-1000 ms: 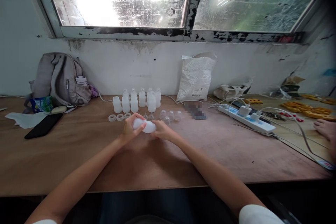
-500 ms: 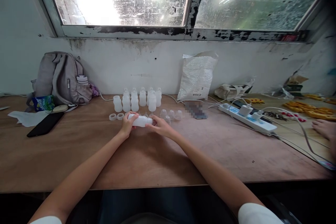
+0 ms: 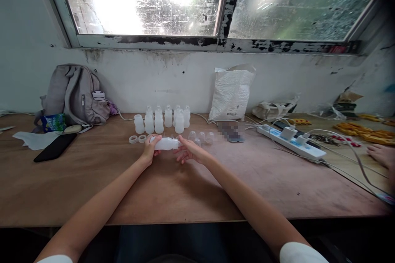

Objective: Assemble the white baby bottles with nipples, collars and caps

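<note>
A frosted white baby bottle [image 3: 165,144] lies sideways in the air above the table, its neck pointing right. My left hand [image 3: 149,150] is wrapped round the base end. At the neck, my right hand [image 3: 190,150] has its fingers spread; its thumb side is close to or touching the collar, which I cannot tell apart. Behind my hands stand several upright frosted bottles [image 3: 159,123], most with clear domed tops. One bottle [image 3: 139,123] at the left end has no top. White rings [image 3: 133,139] lie left of my left hand, and clear domed caps [image 3: 202,137] sit right of my right hand.
A grey backpack [image 3: 74,94], black phone [image 3: 55,148] and white tissue [image 3: 35,139] are at left. A silver mailer bag [image 3: 231,92] leans on the wall. Rightward are a power strip [image 3: 290,143] with cables, yellow pieces [image 3: 364,131] and another person's hand [image 3: 381,154].
My right hand has loosened from the bottle's neck, and its fingers have spread apart. My left hand keeps hold of the bottle. The view has tilted up slightly.
</note>
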`<state>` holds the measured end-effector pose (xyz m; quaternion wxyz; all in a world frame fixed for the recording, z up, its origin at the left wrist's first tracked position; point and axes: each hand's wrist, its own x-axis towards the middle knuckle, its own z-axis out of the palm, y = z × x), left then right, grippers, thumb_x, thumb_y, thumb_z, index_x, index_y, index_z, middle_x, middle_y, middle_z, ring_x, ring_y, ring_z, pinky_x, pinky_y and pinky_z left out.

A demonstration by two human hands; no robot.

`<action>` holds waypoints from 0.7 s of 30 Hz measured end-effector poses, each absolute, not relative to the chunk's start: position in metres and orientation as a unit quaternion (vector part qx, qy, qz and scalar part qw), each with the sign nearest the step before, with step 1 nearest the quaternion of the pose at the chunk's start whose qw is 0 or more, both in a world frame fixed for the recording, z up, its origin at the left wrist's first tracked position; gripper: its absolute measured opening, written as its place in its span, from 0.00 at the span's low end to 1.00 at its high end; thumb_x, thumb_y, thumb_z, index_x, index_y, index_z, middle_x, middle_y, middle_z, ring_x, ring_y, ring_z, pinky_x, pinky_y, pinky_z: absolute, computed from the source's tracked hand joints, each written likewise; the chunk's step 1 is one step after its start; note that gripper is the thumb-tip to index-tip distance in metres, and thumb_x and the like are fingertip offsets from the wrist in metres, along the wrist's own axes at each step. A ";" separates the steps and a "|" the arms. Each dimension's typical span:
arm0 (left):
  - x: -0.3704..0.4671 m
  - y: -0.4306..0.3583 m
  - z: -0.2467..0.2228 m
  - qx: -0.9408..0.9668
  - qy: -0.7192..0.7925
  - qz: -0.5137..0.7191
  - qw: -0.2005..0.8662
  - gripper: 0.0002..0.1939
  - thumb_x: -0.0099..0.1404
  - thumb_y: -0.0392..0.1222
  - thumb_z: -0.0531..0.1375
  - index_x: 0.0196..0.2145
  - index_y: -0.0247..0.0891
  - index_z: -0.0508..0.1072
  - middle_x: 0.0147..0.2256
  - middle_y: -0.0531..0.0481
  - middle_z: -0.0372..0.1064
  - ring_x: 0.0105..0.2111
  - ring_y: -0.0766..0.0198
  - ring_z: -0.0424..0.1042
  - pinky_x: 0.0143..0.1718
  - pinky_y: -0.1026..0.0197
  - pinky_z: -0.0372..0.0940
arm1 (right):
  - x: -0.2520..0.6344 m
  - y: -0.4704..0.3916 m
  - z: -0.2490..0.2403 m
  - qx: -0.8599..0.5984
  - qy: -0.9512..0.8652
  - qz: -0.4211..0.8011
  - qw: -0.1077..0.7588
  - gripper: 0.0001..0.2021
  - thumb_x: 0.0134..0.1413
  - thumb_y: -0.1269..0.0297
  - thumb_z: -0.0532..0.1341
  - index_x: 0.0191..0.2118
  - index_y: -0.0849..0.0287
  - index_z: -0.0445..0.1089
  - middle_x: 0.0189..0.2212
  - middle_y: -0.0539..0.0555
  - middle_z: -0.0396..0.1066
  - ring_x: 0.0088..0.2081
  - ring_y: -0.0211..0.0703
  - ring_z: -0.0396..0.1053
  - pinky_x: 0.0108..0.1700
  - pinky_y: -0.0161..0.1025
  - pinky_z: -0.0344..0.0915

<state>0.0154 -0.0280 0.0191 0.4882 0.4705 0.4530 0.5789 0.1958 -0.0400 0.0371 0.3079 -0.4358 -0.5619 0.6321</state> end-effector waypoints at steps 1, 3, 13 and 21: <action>0.016 -0.028 0.019 0.471 0.453 0.577 0.490 0.15 0.50 0.49 0.59 0.31 0.35 0.64 0.19 0.57 0.60 0.09 0.75 0.56 0.06 0.73 0.42 | 0.196 -0.039 0.036 -0.432 -0.552 0.649 0.296 0.27 0.50 0.41 0.47 0.45 0.60 0.56 0.32 0.58 0.68 0.23 0.38 0.69 0.20 0.34 0.66; 0.016 -0.029 0.019 0.471 0.452 0.576 0.492 0.15 0.50 0.48 0.59 0.31 0.35 0.64 0.18 0.57 0.59 0.09 0.74 0.56 0.06 0.73 0.42 | 0.197 -0.038 0.035 -0.414 -0.550 0.652 0.317 0.23 0.50 0.47 0.53 0.44 0.60 0.57 0.31 0.57 0.68 0.24 0.37 0.69 0.21 0.32 0.66; 0.013 -0.023 0.013 0.468 0.453 0.564 0.508 0.17 0.49 0.50 0.59 0.31 0.35 0.63 0.17 0.57 0.60 0.08 0.74 0.56 0.05 0.73 0.43 | 0.195 -0.035 0.030 -0.445 -0.538 0.620 0.357 0.21 0.48 0.47 0.56 0.42 0.58 0.59 0.37 0.58 0.63 0.23 0.35 0.67 0.15 0.31 0.64; 0.012 -0.019 0.008 0.469 0.463 0.563 0.499 0.16 0.51 0.51 0.58 0.31 0.36 0.62 0.17 0.58 0.59 0.09 0.74 0.57 0.06 0.73 0.45 | 0.184 -0.031 0.017 -0.388 -0.581 0.581 0.418 0.18 0.47 0.55 0.58 0.43 0.55 0.58 0.39 0.54 0.59 0.30 0.34 0.67 0.24 0.30 0.68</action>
